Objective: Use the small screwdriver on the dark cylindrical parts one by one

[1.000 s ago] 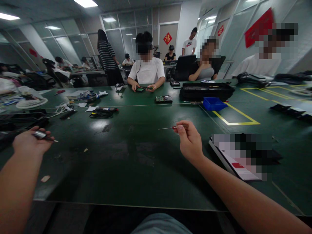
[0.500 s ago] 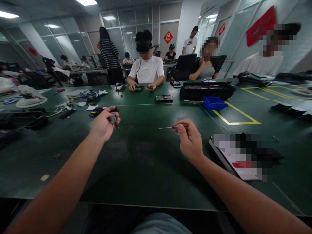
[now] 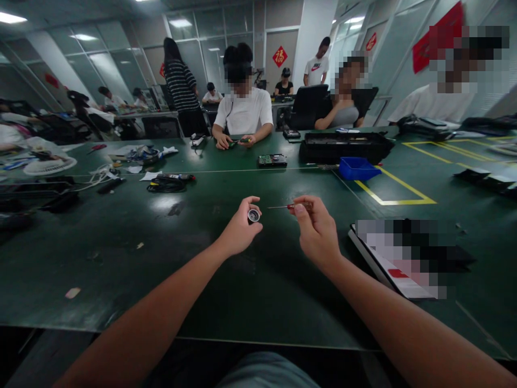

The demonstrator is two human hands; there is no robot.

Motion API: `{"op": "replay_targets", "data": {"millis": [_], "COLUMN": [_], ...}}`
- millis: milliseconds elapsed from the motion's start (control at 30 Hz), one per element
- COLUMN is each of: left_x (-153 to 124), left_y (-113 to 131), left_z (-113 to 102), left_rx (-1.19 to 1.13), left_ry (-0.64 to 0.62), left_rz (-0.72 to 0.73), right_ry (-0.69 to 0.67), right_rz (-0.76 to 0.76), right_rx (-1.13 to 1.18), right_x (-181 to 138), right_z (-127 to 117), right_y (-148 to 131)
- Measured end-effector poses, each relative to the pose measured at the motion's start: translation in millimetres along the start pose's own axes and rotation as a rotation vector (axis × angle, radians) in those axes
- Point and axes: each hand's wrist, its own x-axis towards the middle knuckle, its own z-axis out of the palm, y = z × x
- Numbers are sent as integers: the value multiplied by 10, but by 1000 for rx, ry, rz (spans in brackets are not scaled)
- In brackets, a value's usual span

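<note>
My left hand [image 3: 241, 229] is closed around a small dark cylindrical part [image 3: 253, 216], whose round, pale-rimmed end faces me. What kind of part it is I cannot make out. Just to the right, my right hand [image 3: 317, 229] grips a screwdriver [image 3: 302, 206] by its reddish-brown handle. The thin metal shaft points left, and its tip is a short gap away from the cylindrical part. Both hands are raised over the green table [image 3: 226, 302]. My fingers hide the sides of the part and some of the handle.
A circuit-board drive [image 3: 272, 160], a long black tray [image 3: 345, 148] and a blue bin [image 3: 358, 168] stand farther back. Bundled black cables [image 3: 169, 183] lie at left. A book-like object [image 3: 388, 264], partly blurred, lies right of my right arm. Across the table, a person [image 3: 243, 110] handles a small part.
My left hand has swung right with the cylindrical part, turning its round end toward me beside the screwdriver tip. The right hand has hardly moved.
</note>
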Motion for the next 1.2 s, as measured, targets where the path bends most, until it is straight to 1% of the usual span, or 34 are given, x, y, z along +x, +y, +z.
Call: {"op": "replay_targets", "data": {"millis": [100,200,267,367,433,533,633,800,933,1033,1200], "left_x": [-2,26,42,46,39,27,20,23,31,32,23], "left_y": [-174,-253,-263,-264,-265,-259,-246,-270,-325,-339,-309], "left_z": [-50,-106,-124,-124,-114,-99,-91,-93,-95,-91,-93], "left_rx": [234,339,372,392,385,375,395,380,358,344,345], "left_ry": [-67,-120,-120,-84,-52,-28,-51,-74,-80,-78,-85], "left_rz": [53,65,100,156,166,184,225,258,267,273,265], "right_ry": [-42,-94,-102,-75,-60,-84,-109,-85,-93,-73,-87], "right_rz": [-27,-43,-45,-24,-2,12,6,4,-2,-6,-22], "right_rx": [-95,-147,-130,-48,-11,-23,-47,-66,-152,-213,-227], "right_x": [13,18,15,3,-5,-11,-10,12,32,38,27], "right_z": [-18,-31,-32,-24,-16,-2,14,15,-15,-27,-21], "right_y": [-43,-69,-67,-46,-27,1,21,17,-15,-34,-31]}}
